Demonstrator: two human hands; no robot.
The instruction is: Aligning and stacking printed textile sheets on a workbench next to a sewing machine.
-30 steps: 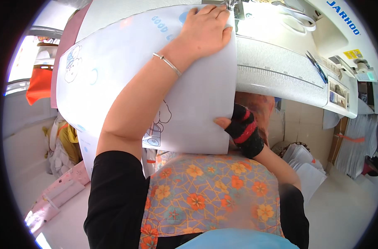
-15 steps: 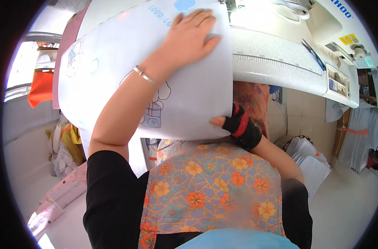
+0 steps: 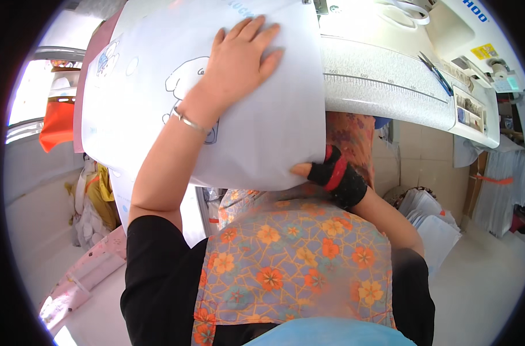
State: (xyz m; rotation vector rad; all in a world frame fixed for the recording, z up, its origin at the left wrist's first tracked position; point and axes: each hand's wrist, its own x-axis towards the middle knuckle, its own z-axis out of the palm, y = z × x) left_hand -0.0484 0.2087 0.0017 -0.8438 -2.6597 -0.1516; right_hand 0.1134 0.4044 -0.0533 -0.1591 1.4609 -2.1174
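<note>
A white cloth (image 3: 274, 127) with printed cartoon animals and pale blue marks is spread over the table and hangs down over its near edge towards my lap. My left hand (image 3: 239, 63), with a silver bracelet at the wrist, lies flat on the cloth, fingers stretched forward. At the cloth's lower right corner is my right hand (image 3: 337, 176), in a black and red fingerless glove. Its thumb rests on top of the cloth while its other fingers are mostly hidden under the edge, gripping it.
A sewing machine (image 3: 470, 34) stands at the upper right, its table (image 3: 383, 86) marked with a ruler scale. Blue-handled scissors (image 3: 438, 75) lie there beside a small parts tray (image 3: 470, 112). Stacked white pieces (image 3: 427, 222) sit low on the right. An orange cloth (image 3: 58, 124) hangs at left.
The printed cloth has slid away from me, its figures now higher in view. My left hand has shifted left and slightly nearer across it. My right hand stays at the corner.
</note>
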